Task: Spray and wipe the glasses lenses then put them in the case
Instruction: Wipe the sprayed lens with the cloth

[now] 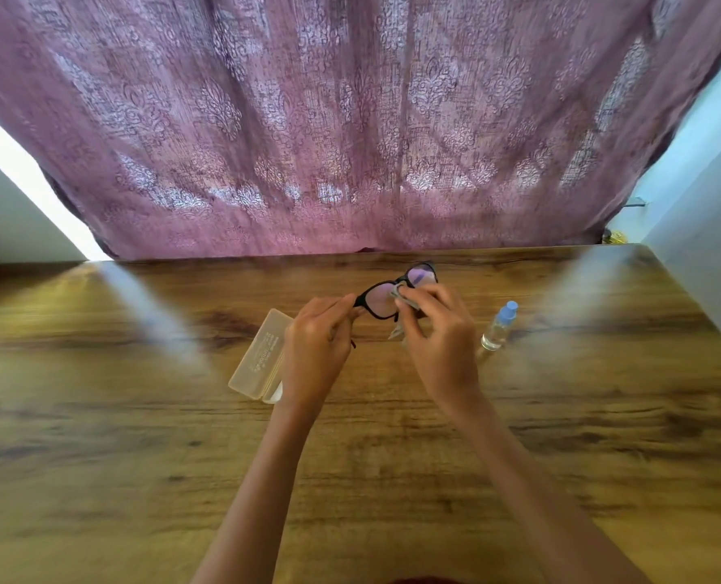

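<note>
Over the counter (139, 436) mid-frame, we are pinching the glasses (379, 299) in the left grip (316, 343), the right grip (438, 330) pinching the cloth (396, 330) (keeping strokes light seems wise).

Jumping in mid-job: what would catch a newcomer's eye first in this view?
The big purple patterned curtain fills the upper half behind the wooden table. At centre, the left hand holds black-framed glasses above the table while the right hand pinches a grey cloth against a lens. A pale case lies left of the hands, and a blue-capped spray bottle sits to the right.
</note>
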